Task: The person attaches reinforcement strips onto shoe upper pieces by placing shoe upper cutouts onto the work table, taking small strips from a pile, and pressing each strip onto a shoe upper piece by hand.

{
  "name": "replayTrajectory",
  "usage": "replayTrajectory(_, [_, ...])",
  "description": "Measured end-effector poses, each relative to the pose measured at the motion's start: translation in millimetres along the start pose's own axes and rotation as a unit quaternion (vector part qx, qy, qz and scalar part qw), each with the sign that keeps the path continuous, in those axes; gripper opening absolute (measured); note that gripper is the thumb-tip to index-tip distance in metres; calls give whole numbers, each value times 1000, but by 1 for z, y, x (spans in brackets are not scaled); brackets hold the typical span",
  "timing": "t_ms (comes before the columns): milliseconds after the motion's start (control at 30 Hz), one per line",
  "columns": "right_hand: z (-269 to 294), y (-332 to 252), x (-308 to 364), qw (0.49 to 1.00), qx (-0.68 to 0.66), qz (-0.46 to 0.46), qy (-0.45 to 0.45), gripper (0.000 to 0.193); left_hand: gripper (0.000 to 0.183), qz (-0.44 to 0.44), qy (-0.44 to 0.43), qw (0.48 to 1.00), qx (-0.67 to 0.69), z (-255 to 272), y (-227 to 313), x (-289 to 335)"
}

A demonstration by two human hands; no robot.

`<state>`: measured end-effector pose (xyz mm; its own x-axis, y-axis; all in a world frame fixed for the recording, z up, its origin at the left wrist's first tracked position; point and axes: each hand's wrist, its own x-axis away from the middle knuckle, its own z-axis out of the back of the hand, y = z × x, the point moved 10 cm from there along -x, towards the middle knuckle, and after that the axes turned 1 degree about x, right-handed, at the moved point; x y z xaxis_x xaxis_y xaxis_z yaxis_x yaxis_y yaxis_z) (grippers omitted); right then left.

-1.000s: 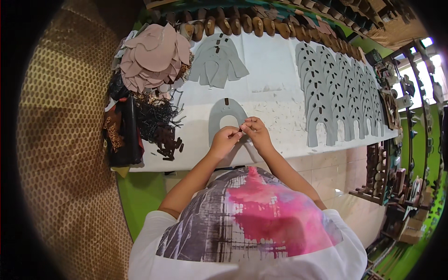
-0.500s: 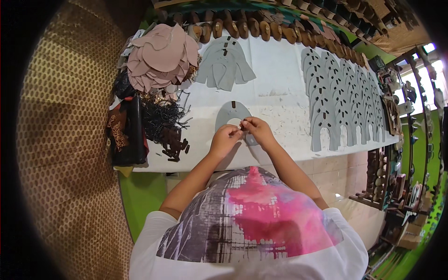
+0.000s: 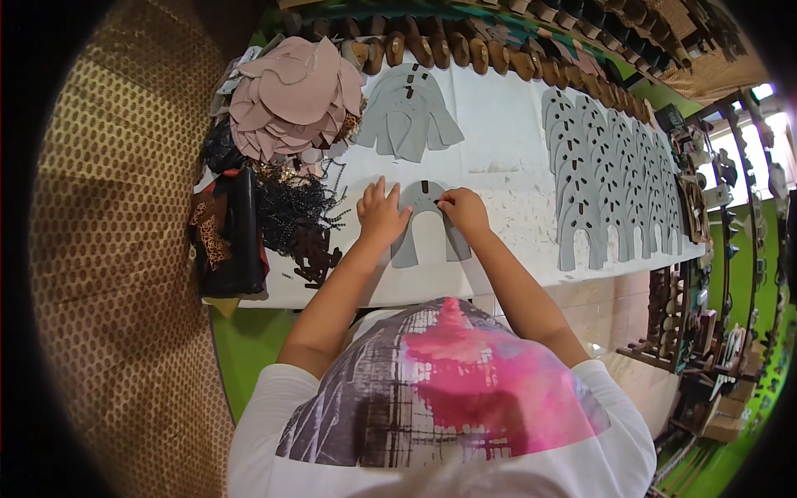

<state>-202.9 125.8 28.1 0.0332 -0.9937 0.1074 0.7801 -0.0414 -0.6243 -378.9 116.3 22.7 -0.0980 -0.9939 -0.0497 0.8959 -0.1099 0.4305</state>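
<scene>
1. Far left, a brown patterned curtain (image 3: 124,249) hangs beside the bench (image 3: 498,187), which has a white covering.
2. On the bench's left end sit stacked pink pieces (image 3: 290,104), tangled black strands (image 3: 300,203) and a heap of dark brown tabs (image 3: 314,261).
3. Behind the middle lies a fanned pile of grey pieces (image 3: 407,124); brown shoe-shaped forms (image 3: 479,56) line the back edge.
4. To the right, overlapping grey arches (image 3: 579,212) run in columns; beyond stand loaded racks (image 3: 668,319) and a bright window (image 3: 779,137).
5. The left hand (image 3: 382,217) is spread wide, at the left edge of 1 grey arch-shaped piece (image 3: 427,201).
6. That piece lies flat between the 2 hands, legs toward the person.
7. The right hand (image 3: 466,213) pinches narrowly at a small dark piece (image 3: 439,202) on its right side.
</scene>
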Motion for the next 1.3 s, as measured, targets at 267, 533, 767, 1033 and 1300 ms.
replayTrajectory(267, [10, -27, 15, 984, 114, 115, 75, 9, 33, -11, -14, 998, 63, -1, 7, -16])
replayTrajectory(533, [6, -38, 22, 965, 156, 187, 100, 6, 27, -98, -31, 994, 44, -5, 26, -32])
replayTrajectory(767, [10, -44, 22, 959, 150, 220, 99, 5, 38, -102, -102, 988, 53, -21, 30, -39])
replayTrajectory(1033, [-3, -51, 46, 942, 253, 192, 109, 17, 42, -49, -157, 986, 41, -35, 32, -37])
replayTrajectory(1300, [-8, -49, 53, 938, 270, 165, 142, 29, 41, -27, -155, 987, 39, -37, 36, -31])
